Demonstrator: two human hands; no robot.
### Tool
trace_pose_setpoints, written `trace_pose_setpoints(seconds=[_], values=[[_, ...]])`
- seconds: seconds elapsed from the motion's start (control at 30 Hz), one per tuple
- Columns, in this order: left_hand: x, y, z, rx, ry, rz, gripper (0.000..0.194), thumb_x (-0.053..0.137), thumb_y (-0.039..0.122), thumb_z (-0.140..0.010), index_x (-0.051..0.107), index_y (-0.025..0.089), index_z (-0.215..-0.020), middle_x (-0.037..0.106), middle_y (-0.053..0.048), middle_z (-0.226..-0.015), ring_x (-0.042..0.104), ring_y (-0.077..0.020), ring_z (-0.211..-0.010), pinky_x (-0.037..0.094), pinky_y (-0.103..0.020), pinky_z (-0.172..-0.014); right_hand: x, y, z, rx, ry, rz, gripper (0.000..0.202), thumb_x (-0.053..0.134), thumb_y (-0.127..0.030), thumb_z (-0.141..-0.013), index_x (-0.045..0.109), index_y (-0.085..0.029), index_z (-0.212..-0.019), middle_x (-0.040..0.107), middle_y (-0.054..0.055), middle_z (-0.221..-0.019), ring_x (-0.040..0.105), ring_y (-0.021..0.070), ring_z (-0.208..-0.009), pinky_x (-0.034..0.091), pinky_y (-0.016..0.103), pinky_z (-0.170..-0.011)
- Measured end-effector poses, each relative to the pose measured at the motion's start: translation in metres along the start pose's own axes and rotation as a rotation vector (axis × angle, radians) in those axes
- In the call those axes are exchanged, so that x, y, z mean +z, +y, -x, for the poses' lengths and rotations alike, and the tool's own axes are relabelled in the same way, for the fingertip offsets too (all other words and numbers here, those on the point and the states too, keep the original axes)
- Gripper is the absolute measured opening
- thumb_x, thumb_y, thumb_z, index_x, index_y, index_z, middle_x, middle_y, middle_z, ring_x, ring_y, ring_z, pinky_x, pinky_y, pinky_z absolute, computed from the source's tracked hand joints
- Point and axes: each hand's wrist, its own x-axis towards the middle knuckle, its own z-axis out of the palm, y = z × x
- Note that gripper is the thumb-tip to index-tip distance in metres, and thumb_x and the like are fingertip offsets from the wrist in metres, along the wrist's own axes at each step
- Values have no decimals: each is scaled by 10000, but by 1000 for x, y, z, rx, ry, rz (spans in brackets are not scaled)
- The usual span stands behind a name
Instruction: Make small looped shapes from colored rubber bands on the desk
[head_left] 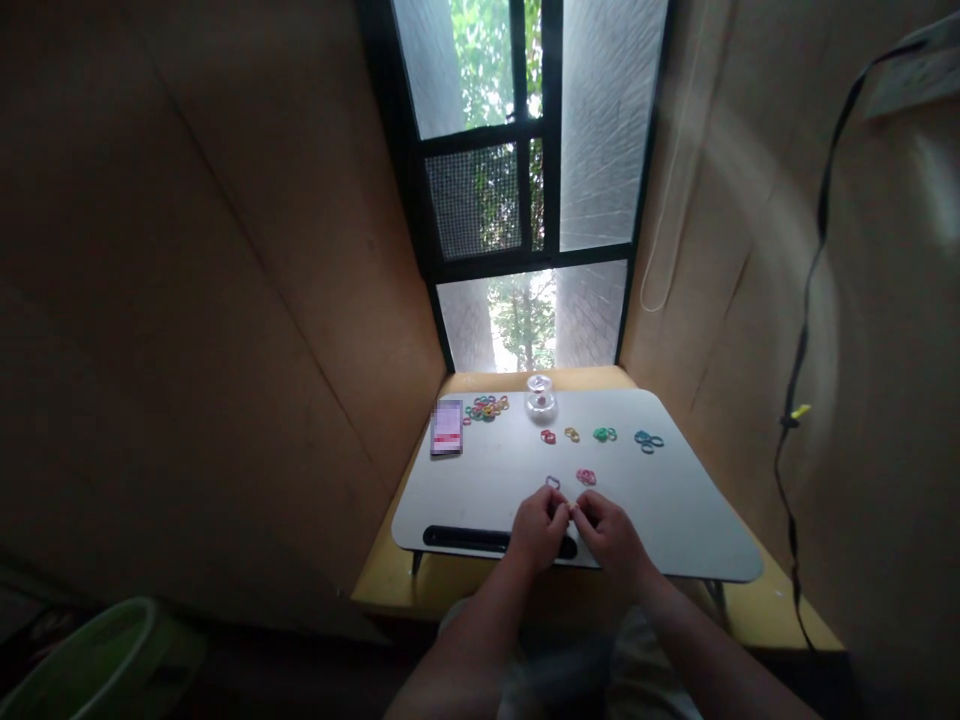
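Over the front of the white lap table (pixel 480 490), my left hand (pixel 538 525) and my right hand (pixel 606 530) meet with bent, pinched fingers. A tiny pale-yellow bit shows between the fingertips, too small to make out. Just beyond my left hand lies a single purplish loop (pixel 553 482), like a small hair tie. A pile of pink hair ties (pixel 586 477) rests past my right fingers. Farther back, in a row, are red hair ties (pixel 548 437), yellow hair ties (pixel 572 434), green hair ties (pixel 604 434) and blue hair ties (pixel 648 441).
A mixed heap of coloured hair ties (pixel 487 407) lies at the back left, beside a phone (pixel 447 428). Near the back edge stands a clear round container (pixel 540 398). A black slot (pixel 465 540) runs along the front edge. A dark cable (pixel 806 290) hangs at the right.
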Motion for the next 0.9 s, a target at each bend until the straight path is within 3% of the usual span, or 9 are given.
trace_pose_setpoints(seconds=[0.9], values=[[-2, 8, 0, -19, 6, -3, 119, 515, 254, -849, 585, 184, -784, 570, 30, -667, 511, -126, -648, 373, -238, -624, -4, -4, 1, -17, -10, -36, 213, 510, -301, -854, 467, -211, -666, 497, -30, -598, 456, 128, -568, 353, 248, -548]])
